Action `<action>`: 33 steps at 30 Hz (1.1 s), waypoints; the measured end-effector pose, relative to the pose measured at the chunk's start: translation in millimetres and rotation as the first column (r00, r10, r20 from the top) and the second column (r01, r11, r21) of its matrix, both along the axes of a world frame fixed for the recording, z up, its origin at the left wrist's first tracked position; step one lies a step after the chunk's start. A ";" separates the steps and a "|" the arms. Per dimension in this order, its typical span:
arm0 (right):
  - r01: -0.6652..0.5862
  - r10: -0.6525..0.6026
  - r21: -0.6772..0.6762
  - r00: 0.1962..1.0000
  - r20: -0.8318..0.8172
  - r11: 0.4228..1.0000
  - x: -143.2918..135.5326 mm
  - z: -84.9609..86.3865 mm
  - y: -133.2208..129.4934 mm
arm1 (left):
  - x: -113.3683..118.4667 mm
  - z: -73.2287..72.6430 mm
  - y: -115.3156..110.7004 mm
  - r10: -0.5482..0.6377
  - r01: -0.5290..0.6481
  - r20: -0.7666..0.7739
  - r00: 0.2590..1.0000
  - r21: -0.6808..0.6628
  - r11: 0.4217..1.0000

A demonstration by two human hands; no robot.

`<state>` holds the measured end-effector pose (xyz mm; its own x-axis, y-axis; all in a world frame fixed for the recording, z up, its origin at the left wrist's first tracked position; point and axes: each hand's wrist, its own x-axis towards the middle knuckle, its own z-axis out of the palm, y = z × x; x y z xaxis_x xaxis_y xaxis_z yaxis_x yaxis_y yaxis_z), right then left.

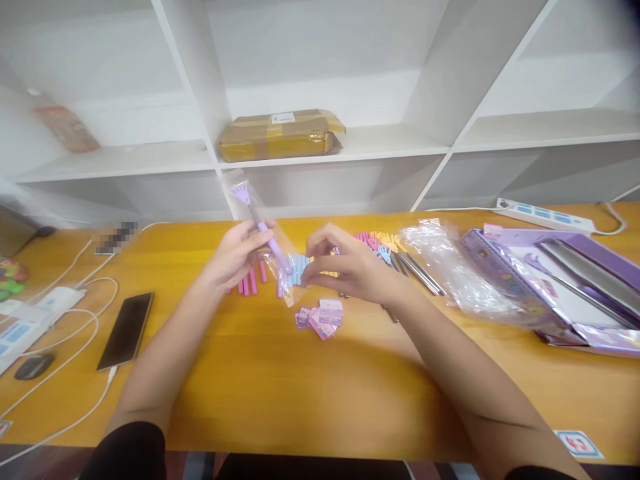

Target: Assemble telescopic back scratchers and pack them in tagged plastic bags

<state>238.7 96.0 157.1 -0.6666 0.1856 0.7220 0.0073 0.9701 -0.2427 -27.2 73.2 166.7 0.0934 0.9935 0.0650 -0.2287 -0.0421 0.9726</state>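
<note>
The left hand [239, 248] pinches a clear-sleeved, claw-headed lilac-and-silver scratcher [277, 251], likely light, stiff, slippery, best held where the thumb [263, 237] presses; the right hand [345, 265] curls alongside, grip unclear.

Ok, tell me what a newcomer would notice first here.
Probably the purple hand-headed stick in a clear bag, held by the left hand mid-picture. Then the brown taped parcel on the white shelf behind, and the open purple box at the table's right.
</note>
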 end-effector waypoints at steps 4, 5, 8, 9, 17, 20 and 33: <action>-0.012 0.013 0.008 0.995 -0.102 1.000 -9.1 -3.1 -3.1 | 5.6 -7.0 1.5 -0.020 0.021 -0.036 0.999 0.028 0.999; -0.013 0.010 -0.024 0.994 -0.112 1.000 -10.7 -3.1 -3.7 | 7.3 -8.0 1.4 -0.022 0.024 -0.045 0.999 0.039 0.999; -0.001 -0.017 -0.169 0.994 -0.105 0.986 -13.5 -3.5 -4.2 | 11.6 -9.5 0.1 -0.036 0.040 -0.077 0.996 0.048 0.998; 0.015 -0.038 -0.223 0.994 -0.100 0.975 -14.2 -4.2 -4.1 | 12.6 -9.8 -0.4 -0.033 0.037 -0.078 0.996 0.048 0.998; 0.143 -0.183 -0.429 0.982 -0.053 0.892 -21.0 -10.7 -3.7 | 18.6 -11.4 -5.6 0.000 0.002 -0.116 0.993 0.015 1.000; 0.156 -0.207 -0.415 0.975 -0.078 0.896 -22.4 -12.0 -3.3 | 23.2 -13.2 -10.4 -0.024 0.033 -0.164 0.986 0.052 0.998; 0.154 -0.242 -0.521 0.965 -0.104 0.840 -23.2 -16.0 -4.8 | 31.8 -10.4 -19.5 -0.101 0.119 -0.235 0.967 0.068 0.991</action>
<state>215.5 91.2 141.1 -0.4603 0.6681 0.5846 0.1047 0.6948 -0.7116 4.7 53.7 156.2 0.2236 0.9686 0.1082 -0.0061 -0.1096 0.9940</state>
